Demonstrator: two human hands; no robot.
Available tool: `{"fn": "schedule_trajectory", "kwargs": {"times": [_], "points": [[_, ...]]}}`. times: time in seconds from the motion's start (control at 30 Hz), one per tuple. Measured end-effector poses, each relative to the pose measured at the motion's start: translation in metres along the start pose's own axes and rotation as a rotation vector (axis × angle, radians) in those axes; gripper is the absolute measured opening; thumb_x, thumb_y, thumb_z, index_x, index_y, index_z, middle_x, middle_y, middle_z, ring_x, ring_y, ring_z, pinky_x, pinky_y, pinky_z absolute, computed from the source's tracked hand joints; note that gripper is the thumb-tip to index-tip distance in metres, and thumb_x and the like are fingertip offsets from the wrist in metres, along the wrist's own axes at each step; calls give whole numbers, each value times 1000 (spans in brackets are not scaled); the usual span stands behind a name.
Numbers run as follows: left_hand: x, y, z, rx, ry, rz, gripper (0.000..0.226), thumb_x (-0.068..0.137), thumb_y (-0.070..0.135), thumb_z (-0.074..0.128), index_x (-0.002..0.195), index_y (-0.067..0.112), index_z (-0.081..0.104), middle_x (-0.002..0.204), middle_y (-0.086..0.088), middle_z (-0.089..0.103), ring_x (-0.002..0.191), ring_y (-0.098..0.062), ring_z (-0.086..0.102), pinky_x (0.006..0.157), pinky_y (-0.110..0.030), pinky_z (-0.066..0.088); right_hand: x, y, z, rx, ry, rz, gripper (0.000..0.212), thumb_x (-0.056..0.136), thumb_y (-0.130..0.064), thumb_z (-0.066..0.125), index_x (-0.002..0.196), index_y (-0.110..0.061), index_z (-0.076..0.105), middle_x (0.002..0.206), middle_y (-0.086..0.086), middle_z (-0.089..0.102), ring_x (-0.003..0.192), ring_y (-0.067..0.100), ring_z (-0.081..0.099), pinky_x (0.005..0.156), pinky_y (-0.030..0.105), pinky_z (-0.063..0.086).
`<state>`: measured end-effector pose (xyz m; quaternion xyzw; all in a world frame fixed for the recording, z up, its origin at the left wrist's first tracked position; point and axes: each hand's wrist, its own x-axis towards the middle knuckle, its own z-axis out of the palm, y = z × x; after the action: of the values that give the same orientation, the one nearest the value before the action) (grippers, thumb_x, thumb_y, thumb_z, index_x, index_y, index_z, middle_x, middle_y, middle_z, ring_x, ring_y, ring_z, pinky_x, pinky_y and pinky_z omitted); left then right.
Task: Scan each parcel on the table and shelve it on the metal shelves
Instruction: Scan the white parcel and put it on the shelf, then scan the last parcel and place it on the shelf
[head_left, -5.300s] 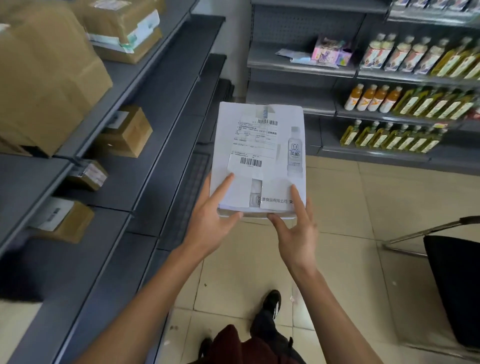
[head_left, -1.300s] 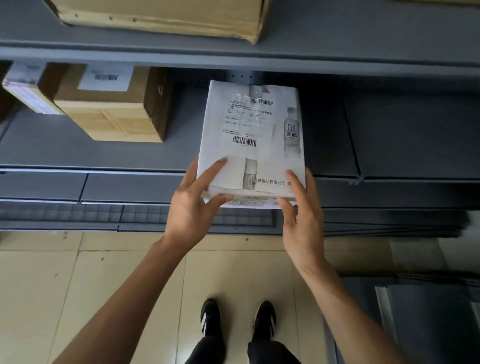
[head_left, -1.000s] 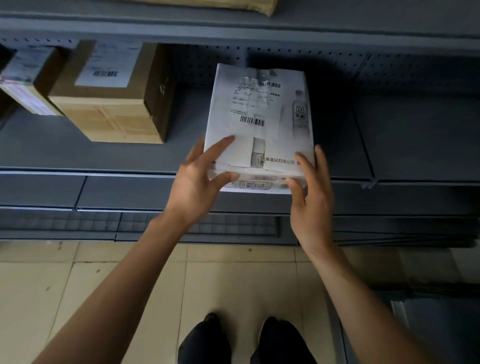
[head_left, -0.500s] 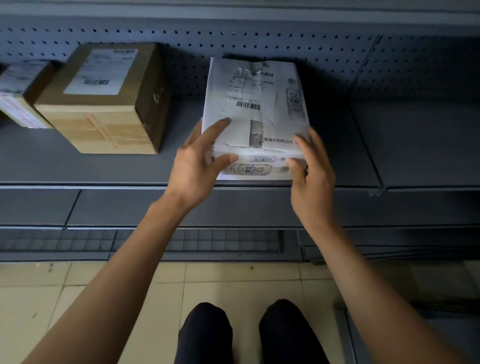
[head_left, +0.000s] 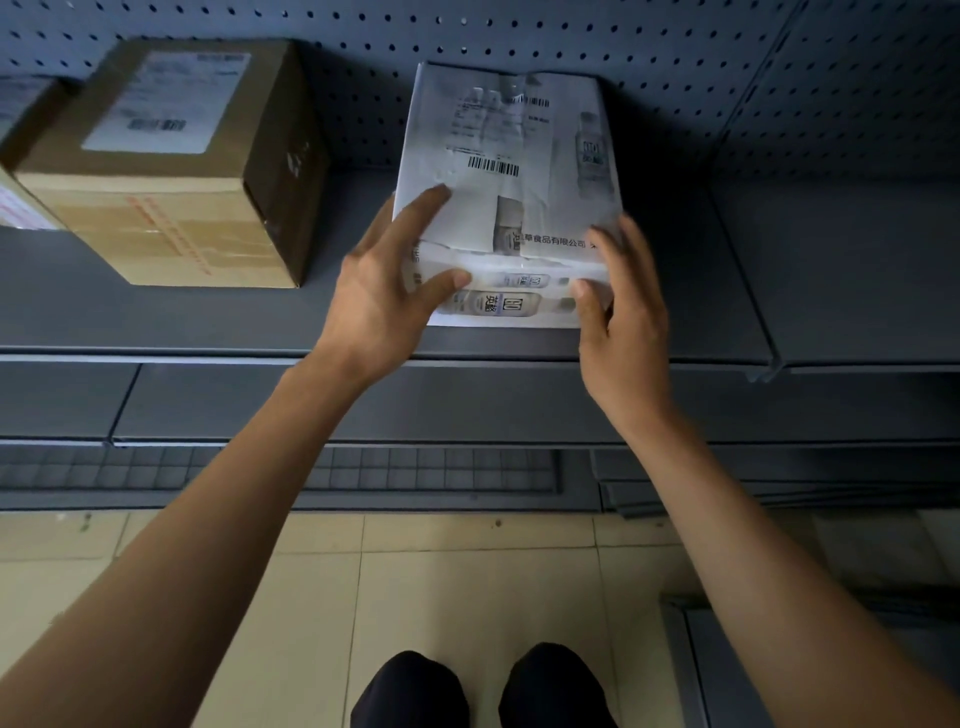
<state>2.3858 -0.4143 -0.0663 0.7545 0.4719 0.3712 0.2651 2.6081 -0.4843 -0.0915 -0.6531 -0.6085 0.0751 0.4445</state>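
Observation:
A white parcel (head_left: 511, 171) with barcode labels and bottle pictures lies flat on the grey metal shelf (head_left: 831, 291), its far end close to the pegboard back. My left hand (head_left: 387, 291) holds its near left corner, fingers on top and thumb on the front face. My right hand (head_left: 621, 306) holds the near right corner the same way.
A brown cardboard box (head_left: 176, 166) with a white label sits on the same shelf to the left, and another box (head_left: 21, 156) is cut off at the left edge. Lower shelves (head_left: 467, 405) and a wire grille (head_left: 415, 467) lie below. The shelf's right half is bare.
Both hands carried the white parcel from over the floor onto the shelf and pushed it toward the back. It now rests on the shelf surface.

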Motion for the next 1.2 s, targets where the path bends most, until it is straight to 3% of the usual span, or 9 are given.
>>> {"fn": "schedule_trajectory", "kwargs": {"times": [0.13,0.27,0.33,0.6,0.73,0.87,0.93,1.03,1.2], "points": [[-6,4,-2,4,13,-8,72,93,34,71,155,39,36,153,13,46,137,-9,48,103,-45,52,-1,-8,-9,-3,-44,20,46,103,-9,55,149,-7,48,166,11,25,154,21,24,119,13,22],[-15,8,-6,51,1,-28,71,94,41,69,155,45,32,159,9,39,134,-22,52,89,-53,56,-6,-15,-21,1,-72,60,44,103,-8,55,147,-10,52,166,6,27,153,16,25,121,35,32],[-19,10,-9,85,-12,-66,71,95,44,68,155,47,30,164,4,32,132,-33,53,90,-56,56,-8,-18,-26,-10,-93,71,43,103,-9,55,146,-11,53,165,5,29,152,15,27,120,37,34],[-41,28,-28,145,-19,-145,65,95,44,66,154,39,38,165,4,30,142,-24,44,93,-54,57,-21,-41,-44,-54,-162,80,42,101,-6,57,143,-11,56,162,7,36,151,21,31,120,22,26],[-56,42,-42,178,-44,-192,61,96,41,65,152,31,43,162,-1,37,140,-28,47,95,-53,56,-26,-58,-57,-75,-226,71,42,101,-7,58,143,-10,56,162,9,37,151,23,30,120,40,36],[-72,67,-62,182,-64,-221,55,99,37,64,149,25,48,155,-2,47,132,-30,54,102,-49,51,-23,-83,-75,-35,-301,60,44,100,-4,58,143,-9,56,161,9,37,151,24,30,101,53,53],[-79,81,-77,171,-52,-256,53,99,36,64,148,23,50,152,1,50,125,-31,58,101,-47,51,-20,-99,-81,-44,-343,35,43,99,-5,59,142,-9,57,160,9,39,150,24,31,105,51,51],[-91,100,-100,154,-29,-311,53,99,39,63,149,25,50,152,3,51,136,-21,50,105,-46,49,-15,-126,-87,-67,-392,-13,43,98,-7,63,140,-8,59,156,11,45,147,26,37,119,41,36],[-116,124,-148,181,29,-385,53,99,42,62,149,30,49,148,1,55,134,-23,52,105,-46,50,-10,-182,-85,-23,-507,-77,44,96,-14,67,139,-10,60,152,10,50,142,26,43,119,35,33]]}}
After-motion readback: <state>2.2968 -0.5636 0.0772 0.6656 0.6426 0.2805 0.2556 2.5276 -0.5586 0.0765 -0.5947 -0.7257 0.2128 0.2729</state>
